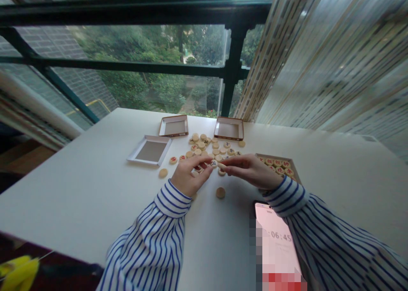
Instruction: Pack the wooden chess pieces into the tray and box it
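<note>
Round wooden chess discs with red and dark characters lie scattered on the white table. My left hand hovers over them with its fingers curled, pinching a disc at the fingertips. My right hand meets it from the right, its fingertips pinched on a pale disc. A box holding several red-marked discs sits just behind my right wrist. One plain disc lies alone below the hands.
Two brown-rimmed box trays and a white tray sit behind and left of the discs. A phone showing a timer lies near my right forearm. Window and curtain stand beyond the table's far edge.
</note>
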`<state>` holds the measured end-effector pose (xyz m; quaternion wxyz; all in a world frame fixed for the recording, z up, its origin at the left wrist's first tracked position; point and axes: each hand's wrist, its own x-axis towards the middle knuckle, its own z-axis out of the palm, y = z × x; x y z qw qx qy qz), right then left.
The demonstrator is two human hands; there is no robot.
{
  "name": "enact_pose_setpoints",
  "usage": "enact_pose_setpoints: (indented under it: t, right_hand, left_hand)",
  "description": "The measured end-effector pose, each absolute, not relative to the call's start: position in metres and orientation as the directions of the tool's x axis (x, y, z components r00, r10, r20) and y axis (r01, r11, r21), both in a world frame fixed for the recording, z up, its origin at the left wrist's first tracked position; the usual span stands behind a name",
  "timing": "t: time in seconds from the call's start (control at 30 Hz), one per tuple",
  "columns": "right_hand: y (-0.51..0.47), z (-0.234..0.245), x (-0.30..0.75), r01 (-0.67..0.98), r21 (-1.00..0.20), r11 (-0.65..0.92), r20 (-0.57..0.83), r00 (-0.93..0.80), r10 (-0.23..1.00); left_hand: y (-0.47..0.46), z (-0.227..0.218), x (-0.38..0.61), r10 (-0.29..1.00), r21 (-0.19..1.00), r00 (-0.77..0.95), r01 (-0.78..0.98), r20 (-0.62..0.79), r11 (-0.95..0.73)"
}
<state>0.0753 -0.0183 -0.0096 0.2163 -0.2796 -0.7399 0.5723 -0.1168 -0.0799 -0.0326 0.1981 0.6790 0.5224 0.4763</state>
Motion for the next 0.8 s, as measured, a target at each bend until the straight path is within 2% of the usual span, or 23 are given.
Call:
enact_pose_setpoints:
  t: [0.33,0.8]
  right_hand:
    - [-0.0188,-0.0067,0.0750,0.173,-0.968,0.181,-0.005,-0.736,0.677]
    - [-0.0214,-0.0134,0.0704,0.103,-0.986,0.129,0.006,-0.758,0.653]
  left_hand:
    - [-0.0783,-0.0381,-0.1158,0.887,0.745,0.065,0.517,0.456,-0.421]
    - [-0.0769,-0.0385,-0.1121,0.886,0.777,0.053,0.459,0.461,-0.431]
